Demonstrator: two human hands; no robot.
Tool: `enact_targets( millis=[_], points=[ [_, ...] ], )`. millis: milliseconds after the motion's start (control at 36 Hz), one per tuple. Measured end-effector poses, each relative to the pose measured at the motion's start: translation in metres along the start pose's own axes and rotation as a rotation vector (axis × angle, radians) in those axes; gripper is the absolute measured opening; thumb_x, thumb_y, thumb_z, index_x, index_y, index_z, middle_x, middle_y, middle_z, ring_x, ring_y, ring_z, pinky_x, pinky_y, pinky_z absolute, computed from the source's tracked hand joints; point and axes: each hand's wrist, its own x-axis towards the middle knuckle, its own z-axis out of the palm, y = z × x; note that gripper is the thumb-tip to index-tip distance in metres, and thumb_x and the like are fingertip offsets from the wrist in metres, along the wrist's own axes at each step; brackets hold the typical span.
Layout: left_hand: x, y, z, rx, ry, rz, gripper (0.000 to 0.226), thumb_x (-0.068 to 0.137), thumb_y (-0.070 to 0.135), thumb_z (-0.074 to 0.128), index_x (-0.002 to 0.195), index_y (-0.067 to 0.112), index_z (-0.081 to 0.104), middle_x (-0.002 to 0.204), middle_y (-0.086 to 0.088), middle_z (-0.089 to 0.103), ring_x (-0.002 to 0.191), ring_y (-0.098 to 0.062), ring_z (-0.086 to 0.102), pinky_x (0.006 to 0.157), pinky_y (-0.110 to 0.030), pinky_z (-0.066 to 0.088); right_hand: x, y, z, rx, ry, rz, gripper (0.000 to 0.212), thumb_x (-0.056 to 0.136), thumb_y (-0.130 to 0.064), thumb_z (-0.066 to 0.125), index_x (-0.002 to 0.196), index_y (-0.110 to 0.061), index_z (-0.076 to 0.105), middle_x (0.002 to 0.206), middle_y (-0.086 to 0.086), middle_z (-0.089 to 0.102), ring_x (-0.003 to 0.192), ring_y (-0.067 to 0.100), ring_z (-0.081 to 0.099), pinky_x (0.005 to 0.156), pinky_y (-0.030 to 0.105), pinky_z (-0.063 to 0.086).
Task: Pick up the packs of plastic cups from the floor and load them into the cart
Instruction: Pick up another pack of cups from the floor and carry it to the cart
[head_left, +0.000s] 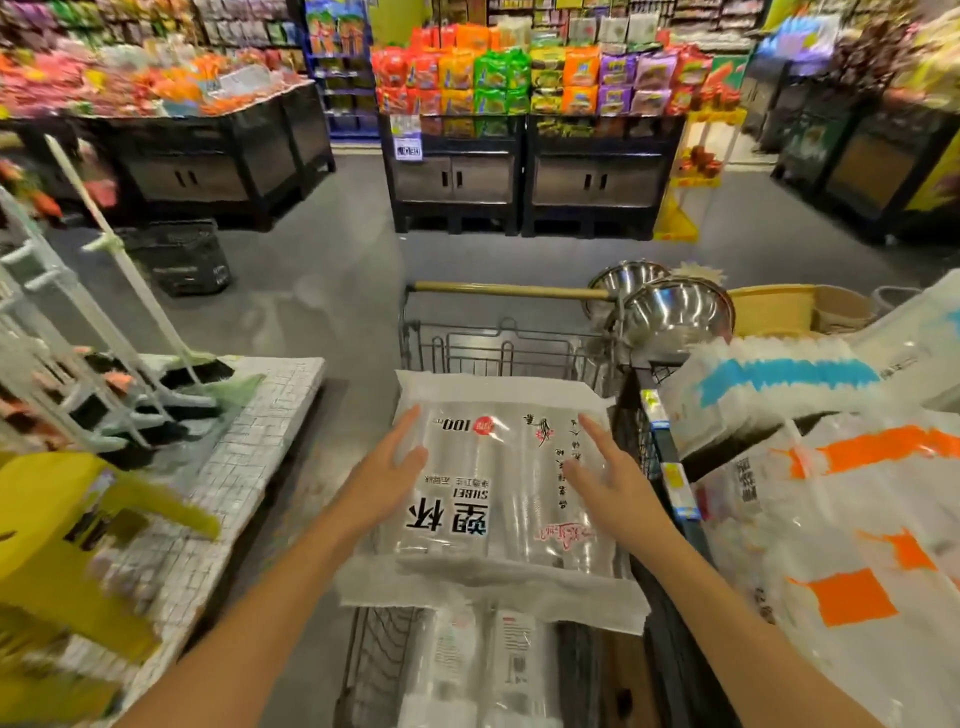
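A clear pack of plastic cups (493, 467) with black printing lies flat on top of the wire shopping cart (498, 343). My left hand (389, 467) rests on its left side with fingers straight. My right hand (608, 467) lies on its right part, fingers spread and straight. Under it, lower in the cart, another pack of cups (483, 660) shows near the bottom edge of the view.
Shelves with more bagged cup packs (831, 519) stand close on the right, with steel bowls (670, 312) behind. On the left are a white tiled platform (249, 441), brooms (171, 364) and a yellow stool (62, 545). Snack display stands (519, 171) lie ahead across the grey floor.
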Motion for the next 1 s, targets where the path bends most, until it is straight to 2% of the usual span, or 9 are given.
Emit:
enact_targets(
  millis=[139,222,361,583,639,750,861,917,1000],
  points=[
    [0.022,-0.059,0.030,-0.003,-0.065,-0.086,0.055,0.102,0.035,0.042,0.148,0.057,0.020,0.150,0.033,0.013,0.139,-0.002,0.023,0.119,-0.039,0.022,0.015,0.055,0.047,0.018,-0.018,0.101,0.065,0.099,-0.031,0.057,0.155,-0.035,0.026,0.147,-0.015,0.036,0.129,-0.005,0.030,0.108,0.023,0.026],
    [0.030,-0.101,0.052,-0.031,-0.087,-0.125,0.058,0.104,0.020,0.044,0.153,0.042,0.023,0.151,0.029,0.014,0.141,0.002,0.018,0.115,-0.025,0.016,0.018,0.097,0.083,-0.001,-0.038,0.153,0.066,0.098,-0.033,0.058,0.155,-0.035,0.026,0.152,-0.016,0.034,0.134,-0.005,0.026,0.114,0.027,0.023],
    [0.034,-0.187,0.089,-0.073,-0.106,-0.222,0.060,0.103,0.016,0.046,0.153,0.039,0.023,0.148,0.040,0.016,0.136,0.021,0.015,0.122,-0.034,0.016,0.012,0.160,0.139,0.013,-0.109,0.258,0.065,0.099,-0.032,0.058,0.154,-0.040,0.024,0.150,-0.023,0.031,0.142,-0.003,0.024,0.115,0.026,0.022],
    [0.016,-0.287,0.151,-0.060,-0.133,-0.378,0.064,0.103,0.026,0.043,0.145,0.063,0.013,0.158,0.029,0.009,0.146,0.002,0.012,0.120,-0.037,0.019,-0.006,0.242,0.217,0.003,-0.172,0.514,0.069,0.099,-0.021,0.054,0.152,-0.048,0.020,0.159,-0.011,0.020,0.149,0.014,0.017,0.121,0.044,0.022],
    [0.012,-0.300,0.161,-0.079,-0.114,-0.428,0.062,0.103,0.029,0.041,0.144,0.065,0.011,0.157,0.027,0.009,0.145,-0.001,0.016,0.120,-0.044,0.021,-0.009,0.248,0.229,-0.007,-0.167,0.532,0.067,0.100,-0.019,0.053,0.151,-0.044,0.019,0.155,-0.019,0.017,0.148,0.007,0.013,0.122,0.036,0.019],
    [0.003,-0.312,0.173,0.055,-0.075,-0.446,0.064,0.102,0.030,0.040,0.146,0.062,0.006,0.153,0.028,0.012,0.142,0.000,0.016,0.118,-0.044,0.026,-0.011,0.250,0.243,0.077,-0.107,0.548,0.058,0.099,0.000,0.049,0.142,-0.028,0.023,0.140,-0.029,0.018,0.119,-0.039,0.010,0.097,-0.009,0.010],
    [-0.007,-0.308,0.179,0.125,-0.036,-0.445,0.064,0.102,0.029,0.040,0.148,0.059,0.007,0.157,0.030,0.009,0.149,-0.007,0.009,0.120,-0.051,0.023,-0.016,0.252,0.244,0.080,-0.094,0.568,0.059,0.097,0.002,0.052,0.141,-0.028,0.027,0.137,-0.032,0.019,0.114,-0.044,0.007,0.089,-0.013,0.010],
    [-0.013,-0.306,0.180,0.130,-0.057,-0.456,0.065,0.102,0.029,0.041,0.148,0.059,0.008,0.157,0.029,0.012,0.146,-0.005,0.016,0.118,-0.048,0.027,-0.024,0.257,0.243,0.038,-0.109,0.590,0.060,0.098,-0.006,0.055,0.145,-0.031,0.027,0.144,-0.029,0.024,0.121,-0.038,0.009,0.098,-0.008,0.009],
    [-0.021,-0.310,0.183,0.164,-0.106,-0.469,0.066,0.101,0.027,0.042,0.147,0.060,0.007,0.157,0.015,0.019,0.138,0.003,0.019,0.114,-0.041,0.029,-0.045,0.269,0.246,-0.072,-0.180,0.617,0.063,0.099,-0.040,0.048,0.151,-0.050,0.013,0.160,-0.022,0.015,0.145,-0.010,0.007,0.119,0.024,0.012]
  ],
)
